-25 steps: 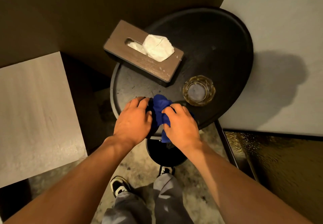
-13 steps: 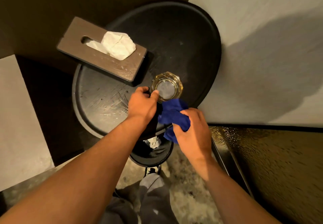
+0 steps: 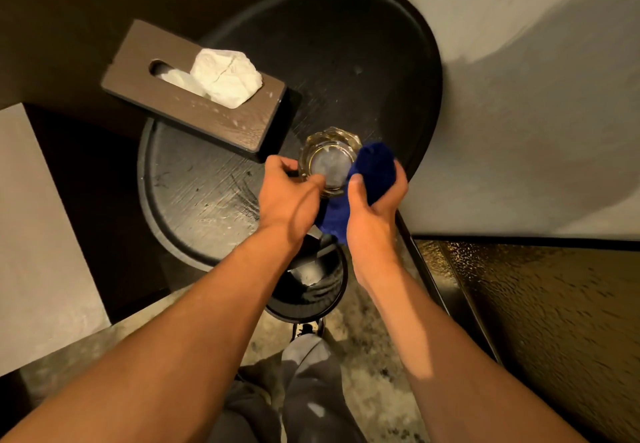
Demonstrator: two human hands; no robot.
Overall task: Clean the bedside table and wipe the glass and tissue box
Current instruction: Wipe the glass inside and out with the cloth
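A faceted clear glass (image 3: 329, 158) sits over the near right part of the round black bedside table (image 3: 346, 62). My left hand (image 3: 289, 197) grips the glass from its left side, thumb across the rim. My right hand (image 3: 372, 207) holds a bunched blue cloth (image 3: 372, 165) against the glass's right side, with the cloth's tail hanging below between my hands. A brown wooden tissue box (image 3: 194, 110) with a white tissue (image 3: 225, 75) sticking out lies at the table's left rim. Streaks and white specks mark the tabletop's near left.
A grey-white wall (image 3: 519, 96) stands right of the table. A dark textured glass panel (image 3: 536, 321) is at the lower right. A pale surface (image 3: 41, 235) lies at the left. The table's round black base (image 3: 308, 293) sits above my shoe and grey trousers.
My left hand went from the table's front edge to the glass and took hold of it. My right hand carried the blue cloth up against the glass's right side.
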